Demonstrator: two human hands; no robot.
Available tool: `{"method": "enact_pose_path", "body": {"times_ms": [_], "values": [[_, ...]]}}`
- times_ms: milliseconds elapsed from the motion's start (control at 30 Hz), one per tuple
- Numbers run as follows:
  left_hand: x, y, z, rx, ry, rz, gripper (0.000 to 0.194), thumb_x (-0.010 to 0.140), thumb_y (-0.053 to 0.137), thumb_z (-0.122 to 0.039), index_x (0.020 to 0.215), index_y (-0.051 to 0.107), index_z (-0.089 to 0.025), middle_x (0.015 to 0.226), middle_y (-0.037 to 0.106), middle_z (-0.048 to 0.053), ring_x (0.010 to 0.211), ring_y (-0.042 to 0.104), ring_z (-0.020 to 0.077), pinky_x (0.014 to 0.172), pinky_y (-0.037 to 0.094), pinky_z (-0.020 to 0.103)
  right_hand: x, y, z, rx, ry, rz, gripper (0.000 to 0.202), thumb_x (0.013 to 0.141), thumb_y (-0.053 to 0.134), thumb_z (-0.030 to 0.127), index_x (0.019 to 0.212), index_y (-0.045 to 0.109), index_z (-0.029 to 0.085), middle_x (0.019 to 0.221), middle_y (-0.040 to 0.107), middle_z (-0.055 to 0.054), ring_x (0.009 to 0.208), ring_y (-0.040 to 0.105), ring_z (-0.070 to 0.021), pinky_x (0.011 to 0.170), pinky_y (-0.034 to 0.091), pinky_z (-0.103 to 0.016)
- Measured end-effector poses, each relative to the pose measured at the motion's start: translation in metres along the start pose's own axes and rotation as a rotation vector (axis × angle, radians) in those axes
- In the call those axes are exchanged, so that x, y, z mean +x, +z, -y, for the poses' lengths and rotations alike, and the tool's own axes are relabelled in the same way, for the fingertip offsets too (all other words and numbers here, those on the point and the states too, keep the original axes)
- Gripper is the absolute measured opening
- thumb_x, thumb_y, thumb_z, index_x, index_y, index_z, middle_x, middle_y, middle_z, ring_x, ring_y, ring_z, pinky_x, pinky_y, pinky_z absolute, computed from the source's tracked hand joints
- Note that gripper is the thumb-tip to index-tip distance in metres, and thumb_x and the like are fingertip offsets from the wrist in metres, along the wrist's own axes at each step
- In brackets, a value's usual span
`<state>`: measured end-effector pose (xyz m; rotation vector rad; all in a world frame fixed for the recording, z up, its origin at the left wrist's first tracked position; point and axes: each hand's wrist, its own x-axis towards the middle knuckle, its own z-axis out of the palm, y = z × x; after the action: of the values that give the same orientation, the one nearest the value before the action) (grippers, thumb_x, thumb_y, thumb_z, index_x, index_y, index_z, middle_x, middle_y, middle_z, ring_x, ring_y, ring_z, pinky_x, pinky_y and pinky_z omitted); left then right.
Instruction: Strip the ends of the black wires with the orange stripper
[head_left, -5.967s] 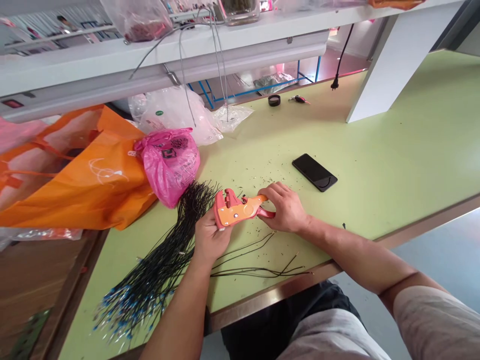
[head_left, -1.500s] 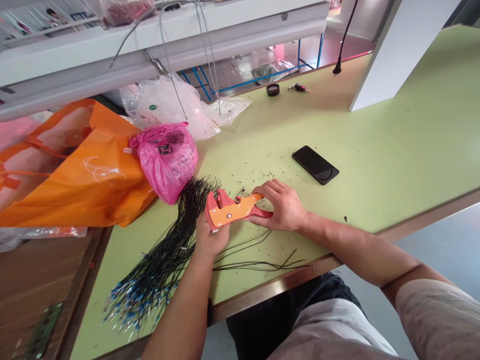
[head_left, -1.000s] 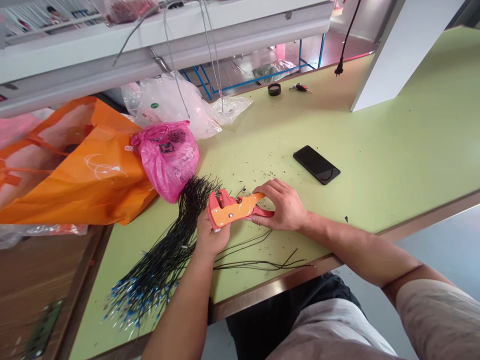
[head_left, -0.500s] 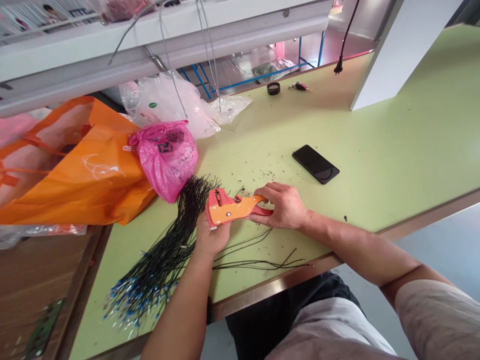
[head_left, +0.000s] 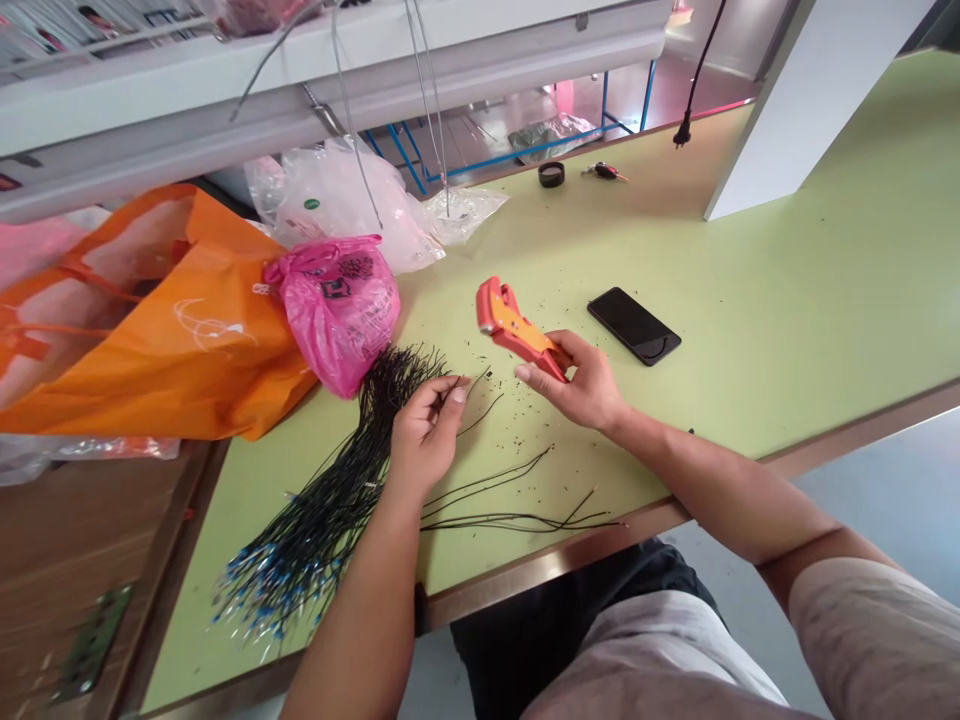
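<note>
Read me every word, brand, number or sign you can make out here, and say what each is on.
No word or number is clear enough to quote.
Pink bag: dark printed characters, too blurred to read.
Orange bag: white looping mark, no readable lettering.
White plastic bag: green mark, too small to read.
Orange-and-red tool: no lettering can be made out.

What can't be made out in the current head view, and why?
- Head: most of the wire in the left hand, hidden by fingers and palm.
- Head: some right hand fingers, behind the tool.
- Head: the pink bag's contents, hidden by its plastic.
- Head: the power cord's upper end, cut off by the top edge.
</note>
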<state>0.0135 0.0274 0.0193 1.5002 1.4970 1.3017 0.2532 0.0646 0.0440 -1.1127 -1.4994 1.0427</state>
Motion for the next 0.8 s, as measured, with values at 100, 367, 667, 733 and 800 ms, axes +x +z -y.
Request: {"method": "enact_pose_path", "body": {"times_ms": [100, 367, 667, 733, 800], "values": [[0.005, 0.001, 0.006, -0.112, -0.084, 0.014, 0.049, 0.093, 0.077, -0.057, 0.125, 0.07, -0.021, 0.078, 0.062, -0.002, 0.056, 0.051, 0.0097, 0.049, 0.043, 0.021, 0.006, -0.003, -0.001, 0.068, 0.144, 0.021, 0.063, 0.074, 0.088, 0.073, 0.101, 0.067, 0.02, 0.077, 0.062, 0.001, 0.065, 0.051, -0.0128, 0.058, 0.041, -0.029], [0.007, -0.007, 0.026, 0.327, 0.036, 0.073, 0.093, 0.094, 0.072, -0.04, 0.172, 0.026, -0.02, 0.107, 0.076, 0.009, 0.092, 0.073, 0.0239, 0.086, 0.063, 0.042, 0.009, 0.001, -0.009, 0.177, 0.257, 0.083, 0.06, 0.071, 0.092, 0.068, 0.094, 0.065, 0.02, 0.073, 0.056, 0.005, 0.061, 0.045, -0.0101, 0.055, 0.036, -0.028], [0.009, -0.026, 0.032, 0.793, 0.225, 0.368, 0.078, 0.095, 0.072, -0.051, 0.161, 0.049, -0.017, 0.159, 0.059, 0.021, 0.152, 0.051, 0.0412, 0.127, 0.043, 0.062, 0.012, -0.001, -0.01, 0.18, 0.233, 0.055, 0.062, 0.071, 0.092, 0.07, 0.098, 0.068, 0.02, 0.074, 0.055, 0.004, 0.062, 0.045, -0.0103, 0.055, 0.037, -0.028], [0.011, -0.03, 0.034, 0.811, 0.255, 0.347, 0.069, 0.098, 0.068, -0.047, 0.158, 0.053, -0.017, 0.158, 0.06, 0.021, 0.151, 0.052, 0.0412, 0.127, 0.042, 0.063, 0.012, -0.001, -0.01, 0.18, 0.226, 0.055, 0.063, 0.071, 0.092, 0.071, 0.098, 0.068, 0.02, 0.075, 0.054, 0.004, 0.062, 0.045, -0.0103, 0.056, 0.038, -0.028], [0.014, -0.035, 0.036, 0.841, 0.26, 0.258, 0.063, 0.098, 0.068, -0.041, 0.155, 0.055, -0.017, 0.154, 0.063, 0.022, 0.148, 0.054, 0.0423, 0.126, 0.042, 0.065, 0.012, 0.0, -0.01, 0.18, 0.213, 0.053, 0.064, 0.07, 0.092, 0.073, 0.097, 0.068, 0.02, 0.075, 0.054, 0.004, 0.063, 0.046, -0.0103, 0.056, 0.038, -0.028]]}}
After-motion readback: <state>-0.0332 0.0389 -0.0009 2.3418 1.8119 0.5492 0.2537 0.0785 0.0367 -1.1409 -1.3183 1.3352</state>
